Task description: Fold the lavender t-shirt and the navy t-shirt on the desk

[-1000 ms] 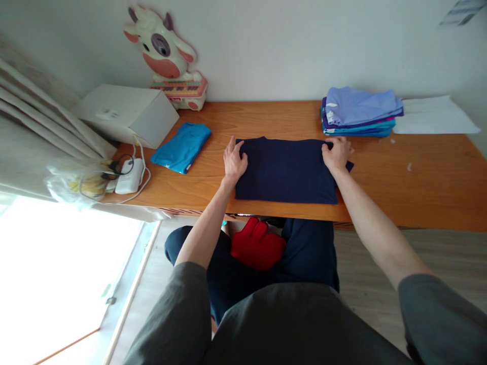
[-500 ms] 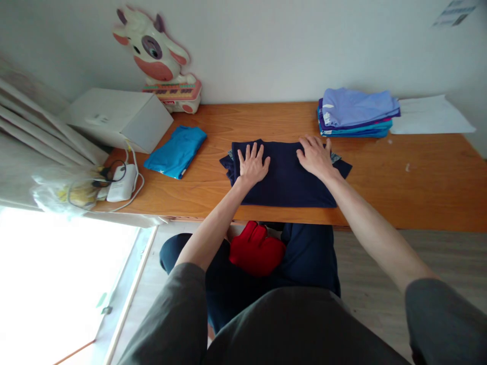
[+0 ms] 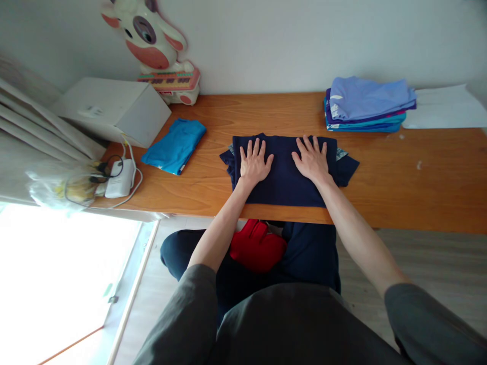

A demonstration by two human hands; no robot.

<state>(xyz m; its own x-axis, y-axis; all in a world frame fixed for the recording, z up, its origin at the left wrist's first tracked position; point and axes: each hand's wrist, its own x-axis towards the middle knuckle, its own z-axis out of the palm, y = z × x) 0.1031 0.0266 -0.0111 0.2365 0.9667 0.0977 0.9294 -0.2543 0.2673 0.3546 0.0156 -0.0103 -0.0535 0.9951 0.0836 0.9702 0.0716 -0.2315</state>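
A navy folded garment (image 3: 283,175) lies on the wooden table in front of me, with darker corners and bits of patterned cloth poking out at both sides. My left hand (image 3: 255,162) rests flat on its left part, fingers spread. On the right part lies my right hand (image 3: 312,159), palm down, its fingers also apart. Neither hand grips the cloth. Off to the left is a folded bright blue garment (image 3: 175,146). A stack of folded clothes (image 3: 367,104), light purple on top with purple and blue below, sits at the back right.
Against the wall at the left stand a white box (image 3: 110,109) and a cow-shaped toy keyboard (image 3: 169,83). A white power strip (image 3: 119,178) with cables is near the table's left end. White paper (image 3: 443,107) lies beyond the stack. Something red (image 3: 258,247) shows below the table edge.
My right hand has shifted slightly left over the navy garment, away from its right edge. My left hand stays almost in place. The view has tilted a little.
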